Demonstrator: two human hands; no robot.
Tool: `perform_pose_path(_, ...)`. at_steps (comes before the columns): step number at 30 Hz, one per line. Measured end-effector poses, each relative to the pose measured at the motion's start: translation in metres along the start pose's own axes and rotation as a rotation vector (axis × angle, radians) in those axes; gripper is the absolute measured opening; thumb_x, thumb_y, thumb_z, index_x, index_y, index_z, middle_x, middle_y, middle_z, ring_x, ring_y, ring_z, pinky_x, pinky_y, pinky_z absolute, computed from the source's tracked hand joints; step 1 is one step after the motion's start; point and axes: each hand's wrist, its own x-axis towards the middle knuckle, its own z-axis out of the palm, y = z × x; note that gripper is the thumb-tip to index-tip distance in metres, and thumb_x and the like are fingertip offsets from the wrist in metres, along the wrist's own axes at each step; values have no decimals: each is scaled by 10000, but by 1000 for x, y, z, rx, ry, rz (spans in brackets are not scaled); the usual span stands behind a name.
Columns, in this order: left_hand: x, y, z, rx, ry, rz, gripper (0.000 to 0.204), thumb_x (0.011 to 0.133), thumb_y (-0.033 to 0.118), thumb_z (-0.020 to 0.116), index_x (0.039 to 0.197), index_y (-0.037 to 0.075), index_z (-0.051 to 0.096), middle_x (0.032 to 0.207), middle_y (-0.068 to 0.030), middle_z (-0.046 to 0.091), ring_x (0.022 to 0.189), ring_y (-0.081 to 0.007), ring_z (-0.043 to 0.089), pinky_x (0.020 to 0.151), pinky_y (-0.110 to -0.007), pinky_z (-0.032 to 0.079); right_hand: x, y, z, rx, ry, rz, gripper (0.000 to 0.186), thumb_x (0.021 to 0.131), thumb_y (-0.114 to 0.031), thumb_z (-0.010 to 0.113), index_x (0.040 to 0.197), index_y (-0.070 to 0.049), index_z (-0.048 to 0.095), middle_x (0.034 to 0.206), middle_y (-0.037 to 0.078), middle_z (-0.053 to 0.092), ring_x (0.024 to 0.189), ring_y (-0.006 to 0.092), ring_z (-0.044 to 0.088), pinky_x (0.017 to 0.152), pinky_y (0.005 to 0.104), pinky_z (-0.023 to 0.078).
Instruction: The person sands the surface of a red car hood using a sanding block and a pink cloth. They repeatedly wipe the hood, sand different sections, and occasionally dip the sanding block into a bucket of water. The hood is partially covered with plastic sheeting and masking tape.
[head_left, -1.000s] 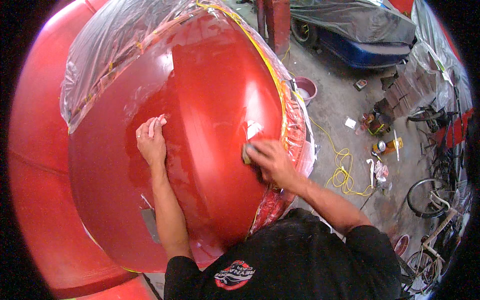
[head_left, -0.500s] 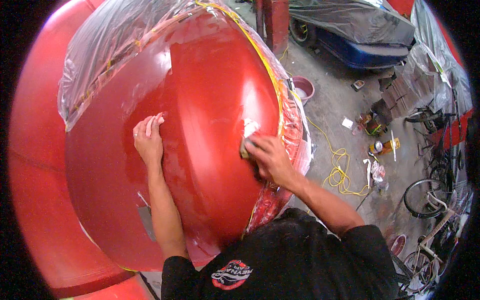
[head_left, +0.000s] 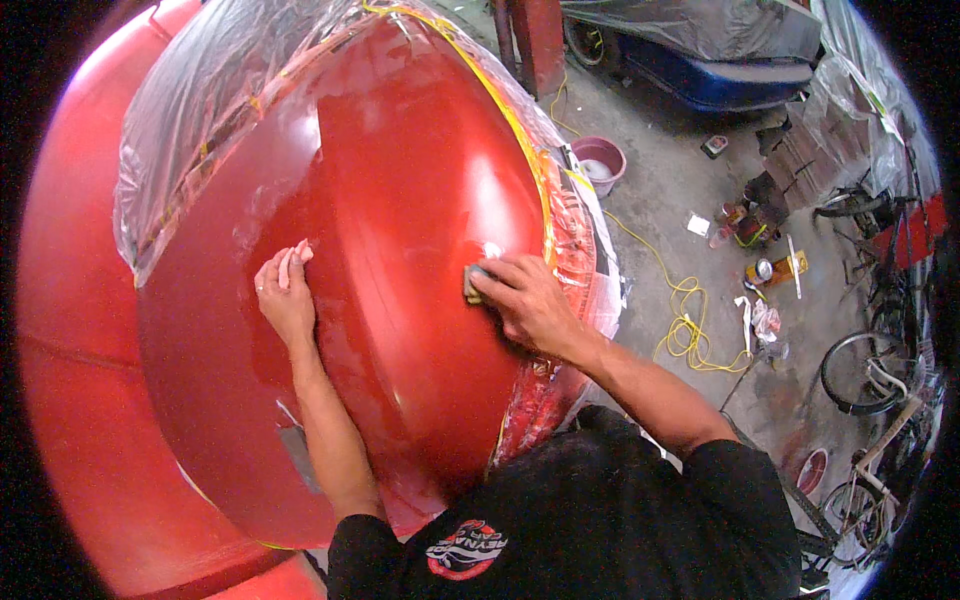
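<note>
A large curved red car panel (head_left: 400,230), wet and shiny in places, lies before me. My right hand (head_left: 535,305) grips a small grey and yellowish sanding block (head_left: 474,284), held against the panel's right side. White suds (head_left: 490,249) show just beyond the block. My left hand (head_left: 287,292) is over the darker, duller left part of the panel, its fingers bunched. A small pale pink bit shows at its fingertips, and I cannot tell what it is. A grey flat piece (head_left: 298,455) lies on the panel beside my left forearm.
Clear plastic sheeting (head_left: 215,110) and yellow tape (head_left: 505,95) border the panel. On the floor to the right are a pink bucket (head_left: 617,172) of suds, a yellow cord (head_left: 690,335), cans (head_left: 764,270) and bicycles (head_left: 865,375). A covered blue car (head_left: 715,80) stands at the far right.
The whole view has shifted slightly. My right hand has slid a little farther forward over the panel with the block, covering some of the suds. My left hand stays near the same spot.
</note>
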Motion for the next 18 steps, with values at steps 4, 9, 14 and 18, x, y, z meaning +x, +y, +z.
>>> perform_pose_path(4,-1,-4,-2,-40,-15,-13,291,975,288,661,1137,54,720,1177,-135,660,1116,-290,624,962,-407,494,-32,-8,-1,0,-14,17,630,678,15,669,1297,-80,606,1279,129,608,1147,356,572,942,472,478)
perform_pose_path(9,-1,-4,1,-23,-4,-8,294,971,294,668,1141,61,724,1180,-140,660,1142,-296,617,986,-412,485,11,2,1,30,-30,63,598,705,-36,677,1297,-92,612,1278,141,615,1135,366,591,956,479,473)
perform_pose_path(14,-1,-12,3,-26,-10,-23,296,963,296,675,1148,72,729,1213,-150,645,1163,-301,610,1000,-420,481,-38,-3,-4,11,-23,20,586,704,-33,676,1284,-97,619,1296,144,608,1143,344,583,931,477,469)
perform_pose_path(18,1,-11,3,0,-18,13,299,963,300,671,1146,71,729,1214,-148,648,1155,-304,617,989,-420,487,10,6,3,-22,-11,31,570,690,-22,693,1254,-86,635,1273,153,614,1132,350,592,928,474,467)
